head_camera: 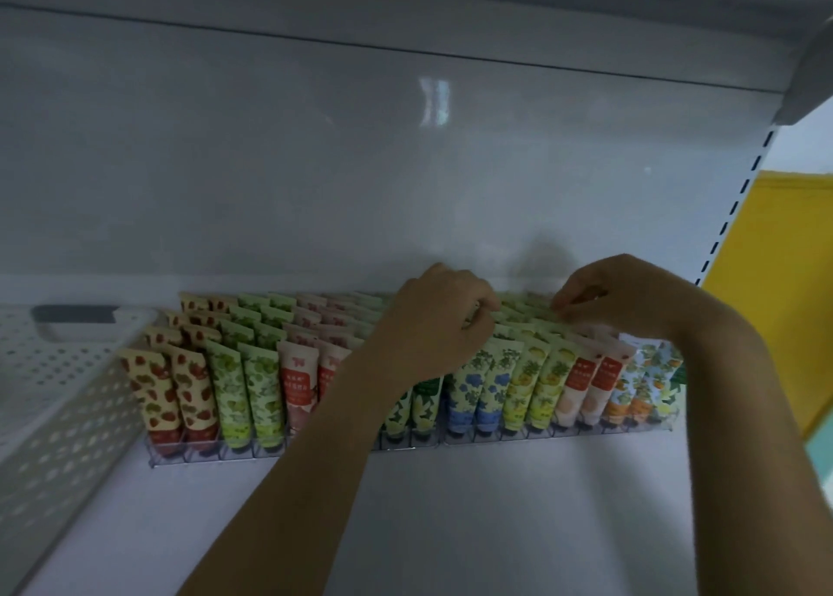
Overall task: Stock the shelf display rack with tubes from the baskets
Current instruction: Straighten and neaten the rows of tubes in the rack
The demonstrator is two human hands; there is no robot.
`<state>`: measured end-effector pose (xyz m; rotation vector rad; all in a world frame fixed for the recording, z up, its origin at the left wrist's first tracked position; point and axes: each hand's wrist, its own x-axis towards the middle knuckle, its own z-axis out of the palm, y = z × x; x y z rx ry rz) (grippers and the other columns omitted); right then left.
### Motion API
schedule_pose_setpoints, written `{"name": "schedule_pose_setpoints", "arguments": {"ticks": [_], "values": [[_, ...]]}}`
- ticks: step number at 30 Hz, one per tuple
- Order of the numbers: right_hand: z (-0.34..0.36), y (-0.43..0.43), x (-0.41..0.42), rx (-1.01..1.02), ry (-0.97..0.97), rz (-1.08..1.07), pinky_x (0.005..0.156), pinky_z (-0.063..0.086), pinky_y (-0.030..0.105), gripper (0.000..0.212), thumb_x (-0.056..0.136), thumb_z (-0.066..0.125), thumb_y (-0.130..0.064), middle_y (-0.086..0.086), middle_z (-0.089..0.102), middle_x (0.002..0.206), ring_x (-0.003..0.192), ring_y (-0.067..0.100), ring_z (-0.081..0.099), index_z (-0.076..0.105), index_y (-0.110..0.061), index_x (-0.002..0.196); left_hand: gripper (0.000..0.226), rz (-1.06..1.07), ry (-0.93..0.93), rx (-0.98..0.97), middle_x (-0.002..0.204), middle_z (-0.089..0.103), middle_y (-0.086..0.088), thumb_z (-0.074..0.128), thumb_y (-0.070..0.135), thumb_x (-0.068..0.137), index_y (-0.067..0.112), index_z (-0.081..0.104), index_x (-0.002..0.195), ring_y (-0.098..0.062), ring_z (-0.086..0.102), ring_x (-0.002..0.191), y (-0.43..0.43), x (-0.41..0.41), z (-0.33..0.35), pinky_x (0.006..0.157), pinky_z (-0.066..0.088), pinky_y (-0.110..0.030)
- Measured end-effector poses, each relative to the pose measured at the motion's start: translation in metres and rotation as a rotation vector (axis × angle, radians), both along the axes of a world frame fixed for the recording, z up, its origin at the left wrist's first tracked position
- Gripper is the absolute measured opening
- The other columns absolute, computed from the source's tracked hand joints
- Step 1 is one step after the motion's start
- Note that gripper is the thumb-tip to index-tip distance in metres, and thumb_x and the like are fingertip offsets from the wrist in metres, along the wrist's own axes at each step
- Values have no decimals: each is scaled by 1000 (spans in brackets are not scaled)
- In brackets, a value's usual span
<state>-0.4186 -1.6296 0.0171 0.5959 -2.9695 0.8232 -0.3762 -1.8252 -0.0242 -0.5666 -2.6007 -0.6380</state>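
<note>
Display rack, clear plastic, long and low point(216, 453): stood across the rear of a white metal shelf point(496, 528), against the glossy white back panel point(360, 167). Broad bare shelf surface lay before its front lip; tall open space rose above it. Left end sat just beside a white perforated plastic basket point(54, 392); right end reached near the slotted upright point(739, 198), beyond which a yellow panel point(775, 279) showed. Squeeze tubes point(230, 388), caps down and crimped ends up, filled the rack in paired columns several rows deep: strawberry print, green, pink with red label, dark green, blue flower, yellow-green, pale with red label, orange fruit. Label writing was too blurred to read. Left hand point(428, 329) and right hand point(631, 298), fingers curled, touched the tube tops in the rear green rows; whether either pinched a tube could not be told.
</note>
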Motion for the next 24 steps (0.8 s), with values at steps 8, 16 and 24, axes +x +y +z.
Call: {"name": "schedule_pose_setpoints", "arguments": {"ticks": [8, 16, 24], "values": [[-3, -21, 7, 143, -64, 62, 58, 36, 15, 10, 79, 70, -14, -14, 59, 76, 70, 0, 52, 66, -22, 83, 23, -38, 5, -63, 107, 66, 4, 48, 15, 90, 17, 68, 102, -14, 49, 103, 10, 4, -3, 86, 43, -31], [-8, -25, 7, 164, -61, 76, 57, 35, 14, 16, 80, 67, -8, -15, 57, 73, 68, -1, 51, 65, -23, 81, 25, -33, -39, -61, 106, 68, 3, 50, 18, 89, 18, 68, 106, -13, 50, 104, 9, 1, -8, 88, 44, -30], [-6, -25, 8, 151, -90, 103, 59, 37, 15, 25, 80, 67, -8, -14, 59, 73, 69, 0, 53, 62, -30, 70, 25, -34, -27, -61, 107, 67, 5, 50, 18, 89, 18, 68, 107, -11, 50, 102, 10, 1, -9, 83, 40, -24]]}}
